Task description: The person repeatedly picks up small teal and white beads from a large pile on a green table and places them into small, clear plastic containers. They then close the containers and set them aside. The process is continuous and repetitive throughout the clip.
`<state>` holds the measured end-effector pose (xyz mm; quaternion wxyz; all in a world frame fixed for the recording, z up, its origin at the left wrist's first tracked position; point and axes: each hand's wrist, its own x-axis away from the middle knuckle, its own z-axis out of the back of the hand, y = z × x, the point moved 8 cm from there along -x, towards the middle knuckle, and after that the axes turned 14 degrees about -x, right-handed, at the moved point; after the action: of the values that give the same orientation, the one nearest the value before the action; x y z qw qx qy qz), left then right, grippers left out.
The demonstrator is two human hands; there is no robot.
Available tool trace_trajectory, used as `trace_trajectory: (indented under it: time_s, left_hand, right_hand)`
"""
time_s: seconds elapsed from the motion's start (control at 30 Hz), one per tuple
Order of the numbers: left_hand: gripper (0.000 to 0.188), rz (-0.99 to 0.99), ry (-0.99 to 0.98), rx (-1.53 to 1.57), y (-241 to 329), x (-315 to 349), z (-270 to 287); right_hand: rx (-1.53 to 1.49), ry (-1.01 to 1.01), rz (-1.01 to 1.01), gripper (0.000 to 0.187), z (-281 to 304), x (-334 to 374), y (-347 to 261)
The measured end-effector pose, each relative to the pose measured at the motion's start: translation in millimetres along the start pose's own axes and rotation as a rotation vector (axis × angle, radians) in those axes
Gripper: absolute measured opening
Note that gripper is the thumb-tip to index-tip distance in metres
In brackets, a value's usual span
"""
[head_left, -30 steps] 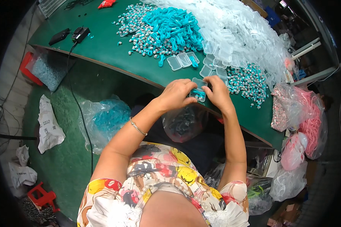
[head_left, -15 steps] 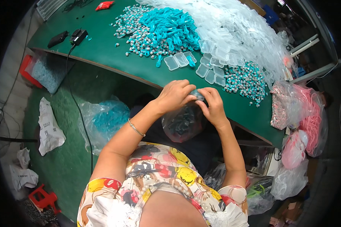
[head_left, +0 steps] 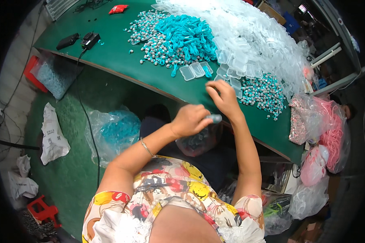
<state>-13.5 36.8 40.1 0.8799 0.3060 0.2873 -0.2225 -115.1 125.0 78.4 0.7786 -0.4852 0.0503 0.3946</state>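
Head view: the left hand [head_left: 190, 120] has a narrow grip on a small clear case [head_left: 216, 118], pinched at one end near the front edge of the green counter [head_left: 109, 44]; a light, even pinch that keeps the lid pressed down seems best, since squeezing one corner could spring it open; the right hand [head_left: 224, 97], curled near the counter's edge, is probably best kept clear of the loose teal-and-grey pieces [head_left: 263, 95] and the open cases [head_left: 198, 70]; whether its grip is empty I cannot tell, as the fingertips are partly hidden; the held case is blurred, so its contents and latch cannot be made out; the clear plastic bag [head_left: 196, 142] lower down is partly covered by the left hand, and what it holds is murky.
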Motion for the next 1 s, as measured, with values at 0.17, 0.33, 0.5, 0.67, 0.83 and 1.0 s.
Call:
trace_trajectory:
  time_s: [0.17,0.33,0.5,0.67,0.83,1.0]
  left_hand:
    - [0.026,-0.079,-0.415,-0.116,19.1,31.4,-68.9]
    - [0.013,-0.039,-0.064,-0.048,1.9,16.7,-16.2]
    - [0.017,0.329,0.276,-0.380,-80.8,-11.2,77.7]
    - [0.019,0.529,0.216,-0.451,-144.9,-13.2,82.8]
    - [0.022,0.606,0.108,-0.497,-161.9,-25.7,72.3]
    - [0.005,0.443,0.116,-0.533,-155.2,-28.0,71.8]
  right_hand:
    - [0.470,0.129,0.052,0.016,-51.4,-38.9,10.9]
    - [0.608,0.092,-0.118,0.017,-52.4,-55.9,30.8]
    - [0.421,0.106,-0.048,0.013,-29.9,-38.1,17.8]
    - [0.394,-0.050,0.070,0.010,-13.9,6.4,-16.8]
    - [0.419,-0.090,0.025,0.010,-3.5,26.5,-14.7]
    - [0.253,0.149,0.013,0.007,34.2,38.5,-4.8]
